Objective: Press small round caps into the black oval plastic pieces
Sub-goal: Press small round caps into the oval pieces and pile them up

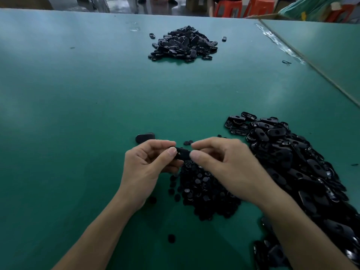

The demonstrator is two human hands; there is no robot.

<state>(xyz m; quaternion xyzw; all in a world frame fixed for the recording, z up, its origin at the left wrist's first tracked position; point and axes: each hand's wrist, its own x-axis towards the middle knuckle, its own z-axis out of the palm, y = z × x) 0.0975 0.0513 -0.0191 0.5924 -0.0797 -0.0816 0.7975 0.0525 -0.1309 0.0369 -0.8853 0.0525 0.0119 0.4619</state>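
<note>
Green bench (78,114). Left grip (148,162) pinched oval piece (182,153) over cap pile (204,191); right grip (220,162) pinched its other end. Needed square, centred thumb press.

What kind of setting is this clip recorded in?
Probably a factory assembly bench: a wide green table with heaps of black oval pieces and round caps, orange stools behind.

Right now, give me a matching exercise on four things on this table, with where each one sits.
1. round caps pile
2. far oval pile
3. lone oval piece
4. held oval piece

A. pinched between left hand and right hand
B. far across the green table
C. on the table beneath the hands
D. just beyond the left hand

Pairs: 1-C, 2-B, 3-D, 4-A
</note>
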